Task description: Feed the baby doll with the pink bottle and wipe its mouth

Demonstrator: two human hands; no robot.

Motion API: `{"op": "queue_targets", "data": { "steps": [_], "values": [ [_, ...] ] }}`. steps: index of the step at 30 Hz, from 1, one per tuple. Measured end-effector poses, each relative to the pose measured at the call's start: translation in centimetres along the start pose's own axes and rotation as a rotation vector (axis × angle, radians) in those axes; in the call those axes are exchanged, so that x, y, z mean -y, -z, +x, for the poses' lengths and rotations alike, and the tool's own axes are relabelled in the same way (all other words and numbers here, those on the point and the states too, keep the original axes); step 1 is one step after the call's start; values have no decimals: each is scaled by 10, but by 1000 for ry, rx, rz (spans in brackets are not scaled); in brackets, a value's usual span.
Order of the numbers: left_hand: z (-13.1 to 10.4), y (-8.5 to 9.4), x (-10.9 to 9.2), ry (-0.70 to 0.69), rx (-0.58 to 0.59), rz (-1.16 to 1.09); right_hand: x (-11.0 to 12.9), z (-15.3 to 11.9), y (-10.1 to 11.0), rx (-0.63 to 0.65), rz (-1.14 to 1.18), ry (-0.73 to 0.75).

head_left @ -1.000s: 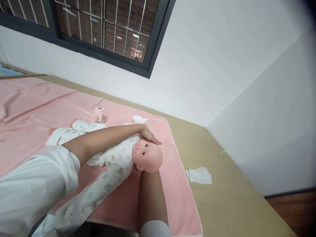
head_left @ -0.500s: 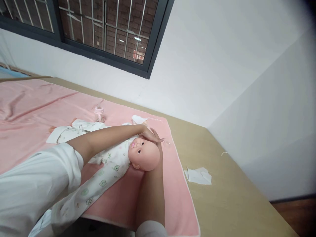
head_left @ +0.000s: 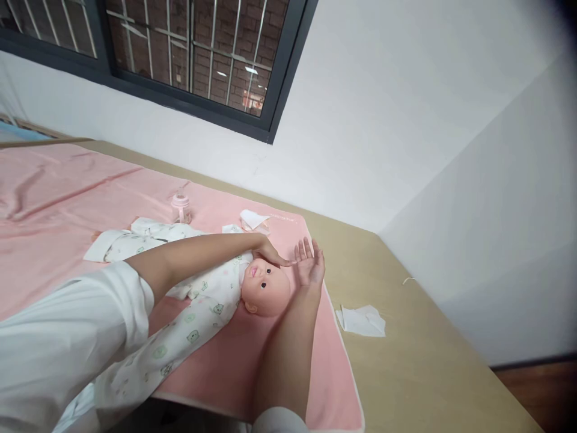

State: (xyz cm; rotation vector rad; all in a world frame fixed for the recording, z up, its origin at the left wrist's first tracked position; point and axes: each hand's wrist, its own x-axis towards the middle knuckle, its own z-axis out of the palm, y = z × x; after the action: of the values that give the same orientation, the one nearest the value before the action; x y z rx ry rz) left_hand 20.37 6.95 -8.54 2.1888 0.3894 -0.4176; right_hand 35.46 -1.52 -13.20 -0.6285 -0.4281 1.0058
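Observation:
A baby doll lies on its back on a pink blanket. It wears a white suit with green prints. My left hand reaches across its chest and rests along the far side of the head, fingers stretched out and partly hidden. Beyond the crown, my right hand is palm up with its fingers spread, holding nothing. The right forearm passes close by the head; whether they touch, I cannot tell.
A pink baby bottle stands behind the doll. White tissue lies near the blanket's back edge, and another crumpled tissue on the wooden tabletop. A barred window is set in the wall.
My right hand has come out from under the doll's head, moving right and turning up into view. The head has shifted slightly right and down. My left hand stays near the head's far side.

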Motion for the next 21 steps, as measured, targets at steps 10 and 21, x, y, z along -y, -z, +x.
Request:
{"op": "queue_targets", "data": {
  "steps": [10, 21],
  "values": [
    [-21, 33, 15, 193, -475, 425, -5, 7, 5, -46, 29, -36],
    [-47, 52, 59, 370, -658, 589, -11, 7, 7, -44, -12, -34]
  ]
}}
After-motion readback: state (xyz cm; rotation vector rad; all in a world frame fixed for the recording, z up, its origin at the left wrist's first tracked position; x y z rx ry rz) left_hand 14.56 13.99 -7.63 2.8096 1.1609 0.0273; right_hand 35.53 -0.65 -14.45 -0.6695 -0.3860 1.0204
